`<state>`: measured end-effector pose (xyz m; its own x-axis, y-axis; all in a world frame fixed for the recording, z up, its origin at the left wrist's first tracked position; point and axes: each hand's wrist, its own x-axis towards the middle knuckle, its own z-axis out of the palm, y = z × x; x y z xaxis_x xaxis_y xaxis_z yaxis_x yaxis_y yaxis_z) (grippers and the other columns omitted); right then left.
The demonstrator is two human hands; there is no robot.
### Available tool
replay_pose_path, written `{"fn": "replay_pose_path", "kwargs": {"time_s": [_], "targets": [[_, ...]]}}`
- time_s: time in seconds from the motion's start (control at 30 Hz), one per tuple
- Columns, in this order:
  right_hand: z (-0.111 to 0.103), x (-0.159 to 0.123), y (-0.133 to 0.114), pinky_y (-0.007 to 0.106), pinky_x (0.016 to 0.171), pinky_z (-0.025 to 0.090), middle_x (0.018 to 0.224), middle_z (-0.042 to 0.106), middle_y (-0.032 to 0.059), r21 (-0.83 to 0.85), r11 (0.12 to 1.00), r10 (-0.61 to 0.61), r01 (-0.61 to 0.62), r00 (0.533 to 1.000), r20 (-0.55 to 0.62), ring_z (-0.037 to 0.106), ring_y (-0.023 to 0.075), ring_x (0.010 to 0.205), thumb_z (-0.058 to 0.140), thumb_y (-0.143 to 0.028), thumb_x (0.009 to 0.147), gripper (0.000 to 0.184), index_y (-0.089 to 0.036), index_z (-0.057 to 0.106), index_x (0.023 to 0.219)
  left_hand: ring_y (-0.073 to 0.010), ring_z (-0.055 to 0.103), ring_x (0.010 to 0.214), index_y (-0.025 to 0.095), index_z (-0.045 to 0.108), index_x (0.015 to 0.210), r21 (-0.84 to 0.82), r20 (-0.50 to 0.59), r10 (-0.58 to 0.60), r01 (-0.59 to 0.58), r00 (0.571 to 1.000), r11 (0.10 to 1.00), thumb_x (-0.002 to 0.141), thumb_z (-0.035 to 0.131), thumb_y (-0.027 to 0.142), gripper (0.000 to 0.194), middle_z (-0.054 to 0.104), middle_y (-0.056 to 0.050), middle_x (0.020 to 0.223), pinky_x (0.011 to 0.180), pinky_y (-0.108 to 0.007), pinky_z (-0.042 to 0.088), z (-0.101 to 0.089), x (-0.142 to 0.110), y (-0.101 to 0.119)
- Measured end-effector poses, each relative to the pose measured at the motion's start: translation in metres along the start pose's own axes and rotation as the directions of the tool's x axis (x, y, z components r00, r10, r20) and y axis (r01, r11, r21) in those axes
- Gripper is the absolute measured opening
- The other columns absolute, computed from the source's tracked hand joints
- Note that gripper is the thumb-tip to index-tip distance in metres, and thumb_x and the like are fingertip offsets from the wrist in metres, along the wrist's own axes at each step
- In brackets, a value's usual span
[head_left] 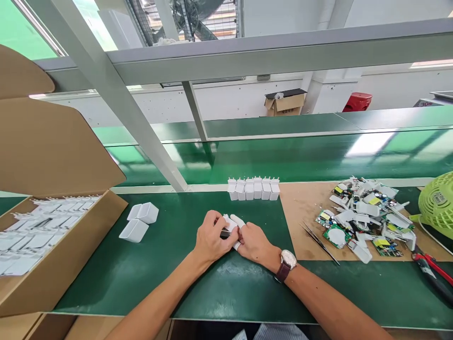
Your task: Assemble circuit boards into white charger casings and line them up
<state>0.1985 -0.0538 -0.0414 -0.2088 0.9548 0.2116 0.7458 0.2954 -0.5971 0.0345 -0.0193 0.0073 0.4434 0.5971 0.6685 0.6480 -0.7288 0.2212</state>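
In the middle of the bench my left hand (213,237) and my right hand (257,242) meet around a small white plastic part (230,225). The left fingers pinch it, and a dark piece (225,233) shows under them. White covers sit on fingertips of the right hand, which presses against the part's other side. Much of the part is hidden by the fingers. Straight behind the hands stands a row of several white plastic casings (249,190) with small prongs on top. Off to the left lie three open white plastic shells (135,230).
An open cardboard box (76,252) of white parts stands left. On a brown board (299,205) at right are tweezers (320,242) and a heap of circuit boards and white pieces (368,215). Red-and-black pliers (433,274) and a green fan (439,203) are far right.
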Motion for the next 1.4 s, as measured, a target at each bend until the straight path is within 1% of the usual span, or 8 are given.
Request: {"fn": "replay_pose_path", "kwargs": {"time_s": [0.23, 0.5, 0.77, 0.9, 1.07, 1.13, 1.27, 1.4], "targets": [[-0.008, -0.001, -0.003, 0.031, 0.063, 0.038, 0.080, 0.064, 0.0032, 0.015, 1.000, -0.016, 0.017, 0.994, -0.109, 0.057, 0.0212, 0.072, 0.068, -0.033, 0.086, 0.012, -0.023, 0.063, 0.091, -0.0229, 0.066, 0.103, 0.021, 0.061, 0.109, -0.337, 0.073, 0.206, -0.171, 0.976, 0.926, 0.085, 0.069, 0.011, 0.028, 0.061, -0.013, 0.117, 0.084, -0.035, 0.060, -0.006, 0.001, -0.020], [0.002, -0.004, -0.010, 0.033, 0.067, 0.034, 0.079, 0.057, 0.0035, -0.035, 0.999, 0.004, -0.011, 0.981, -0.196, 0.052, 0.0197, 0.071, 0.067, -0.032, 0.083, 0.018, -0.022, 0.056, 0.074, -0.0228, 0.061, 0.086, 0.021, 0.059, 0.102, -0.077, 0.048, 0.191, -0.187, 0.980, 0.979, 0.079, 0.071, 0.017, 0.026, 0.058, -0.010, 0.099, 0.069, -0.036, 0.056, -0.014, 0.002, -0.012], [0.010, -0.006, -0.005, 0.032, 0.067, 0.032, 0.079, 0.057, 0.0021, -0.044, 0.999, -0.023, 0.013, 0.971, -0.236, 0.052, 0.0190, 0.072, 0.071, -0.032, 0.079, 0.017, -0.020, 0.058, 0.077, -0.0232, 0.067, 0.095, 0.018, 0.062, 0.102, -0.249, 0.167, 0.246, -0.201, 0.955, 0.947, 0.088, 0.077, 0.027, 0.022, 0.064, -0.012, 0.105, 0.077, -0.036, 0.059, -0.026, 0.014, -0.023], [0.013, -0.005, -0.004, 0.032, 0.068, 0.033, 0.080, 0.058, 0.0024, -0.062, 0.998, -0.040, 0.027, 0.977, -0.211, 0.053, 0.0194, 0.073, 0.072, -0.032, 0.079, 0.017, -0.019, 0.060, 0.079, -0.0211, 0.067, 0.088, 0.018, 0.062, 0.094, -0.144, 0.193, 0.191, -0.165, 0.962, 0.976, 0.087, 0.079, 0.031, 0.022, 0.063, -0.009, 0.098, 0.068, -0.030, 0.058, -0.024, 0.005, -0.022], [-0.023, 0.000, 0.009, 0.034, 0.075, 0.043, 0.094, 0.066, 0.0065, 0.008, 0.996, -0.092, 0.092, 0.996, -0.019, 0.060, 0.0224, 0.085, 0.071, -0.030, 0.084, 0.021, -0.018, 0.067, 0.101, -0.0152, 0.067, 0.078, 0.018, 0.063, 0.097, -0.079, 0.239, 0.085, -0.068, 0.967, 0.995, 0.094, 0.068, 0.031, 0.014, 0.064, -0.012, 0.115, 0.062, -0.025, 0.058, -0.021, -0.007, -0.010], [-0.050, -0.001, 0.022, 0.033, 0.075, 0.046, 0.098, 0.068, 0.0068, 0.066, 0.998, 0.000, -0.004, 0.998, 0.069, 0.062, 0.0214, 0.085, 0.067, -0.028, 0.088, 0.031, -0.018, 0.064, 0.118, -0.0171, 0.070, 0.086, 0.018, 0.063, 0.098, -0.071, 0.278, 0.067, -0.049, 0.958, 0.996, 0.096, 0.064, 0.031, 0.013, 0.063, -0.014, 0.125, 0.073, -0.028, 0.061, -0.023, -0.007, -0.014], [-0.093, -0.009, 0.047, 0.033, 0.068, 0.048, 0.075, 0.067, 0.0045, -0.027, 0.952, 0.305, -0.306, 0.933, 0.190, 0.062, 0.0202, 0.068, 0.050, -0.019, 0.096, 0.023, -0.015, 0.067, 0.111, -0.0254, 0.068, 0.116, 0.018, 0.066, 0.106, -0.046, 0.371, 0.038, -0.023, 0.928, 0.999, 0.101, 0.053, 0.035, 0.022, 0.065, -0.015, 0.130, 0.101, -0.038, 0.058, -0.029, 0.007, -0.049], [-0.088, -0.001, 0.047, 0.036, 0.083, 0.056, 0.099, 0.076, 0.0070, 0.060, 0.974, 0.202, -0.219, 0.956, 0.212, 0.071, 0.0210, 0.090, 0.049, -0.020, 0.097, 0.035, -0.019, 0.062, 0.130, -0.0298, 0.066, 0.122, 0.020, 0.071, 0.105, -0.073, 0.458, -0.140, 0.195, 0.878, 0.978, 0.099, 0.049, 0.051, 0.039, 0.062, -0.015, 0.139, 0.105, -0.044, 0.055, -0.024, 0.035, -0.096]]}}
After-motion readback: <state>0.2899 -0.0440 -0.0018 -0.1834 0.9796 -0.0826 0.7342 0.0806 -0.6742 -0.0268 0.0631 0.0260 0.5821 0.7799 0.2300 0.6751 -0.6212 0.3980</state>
